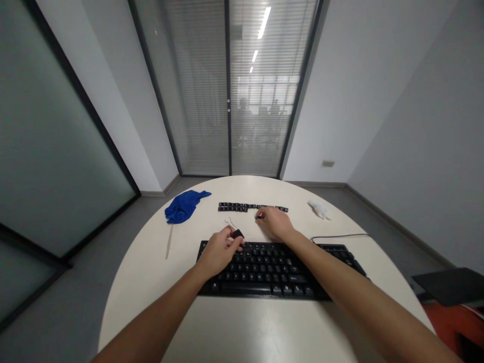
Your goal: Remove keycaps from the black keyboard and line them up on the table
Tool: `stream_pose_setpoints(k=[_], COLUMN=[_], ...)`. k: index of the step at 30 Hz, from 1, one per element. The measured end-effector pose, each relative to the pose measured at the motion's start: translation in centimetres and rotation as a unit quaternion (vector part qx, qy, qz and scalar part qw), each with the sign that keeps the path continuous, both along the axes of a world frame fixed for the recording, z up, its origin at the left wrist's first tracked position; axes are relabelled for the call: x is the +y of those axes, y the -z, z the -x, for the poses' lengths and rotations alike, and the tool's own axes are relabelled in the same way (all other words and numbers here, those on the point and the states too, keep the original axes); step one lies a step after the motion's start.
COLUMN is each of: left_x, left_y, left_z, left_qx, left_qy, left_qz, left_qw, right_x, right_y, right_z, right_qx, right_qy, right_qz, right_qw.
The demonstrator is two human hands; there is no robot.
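My left hand [217, 253] is closed around the black handle of a wire keycap puller [238, 234], its two thin wires pointing up and away over the table. Just beyond the keyboard, my right hand [278, 222] pinches a small black keycap [258, 217] close to the tabletop. Loose black keycaps [232, 207] lie lined up in rows behind my hands, and the right hand hides part of them. Below both hands is a black keyboard [245, 288]; my right forearm crosses over its right part.
A crumpled blue cloth [184, 206] lies at the left, with a thin pale stick [169, 243] by it. White crumpled material [319, 209] sits at the right. The keyboard's cable [340, 236] runs towards the right edge of the round table [151, 282].
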State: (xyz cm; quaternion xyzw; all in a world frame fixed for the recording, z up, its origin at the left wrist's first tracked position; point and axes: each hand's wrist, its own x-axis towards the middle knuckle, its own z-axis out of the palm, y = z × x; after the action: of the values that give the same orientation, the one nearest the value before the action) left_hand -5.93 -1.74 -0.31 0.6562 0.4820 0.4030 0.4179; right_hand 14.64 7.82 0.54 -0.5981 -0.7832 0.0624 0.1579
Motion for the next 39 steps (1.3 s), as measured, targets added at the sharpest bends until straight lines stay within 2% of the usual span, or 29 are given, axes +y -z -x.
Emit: stream_pose_setpoints(k=[4, 23, 39], left_x=[0.0, 0.1, 0.1], left_y=[-0.1, 0.1, 0.1], left_z=[0.0, 0.1, 0.1], left_qx=[0.002, 0.002, -0.005], left_qy=[-0.002, -0.003, -0.003], left_qz=[0.009, 0.007, 0.005], left_qw=[1.0, 1.0, 1.0], right_x=[1.2, 2.5, 2.2], right_y=[0.2, 0.3, 0.2], right_z=[1.0, 2.6, 3.1], right_qx=[-0.019, -0.08, -0.101], right_qy=[-0.003, 0.021, 0.012], right_qz=[-0.005, -0.018, -0.02], right_qw=[1.0, 0.996, 0.995])
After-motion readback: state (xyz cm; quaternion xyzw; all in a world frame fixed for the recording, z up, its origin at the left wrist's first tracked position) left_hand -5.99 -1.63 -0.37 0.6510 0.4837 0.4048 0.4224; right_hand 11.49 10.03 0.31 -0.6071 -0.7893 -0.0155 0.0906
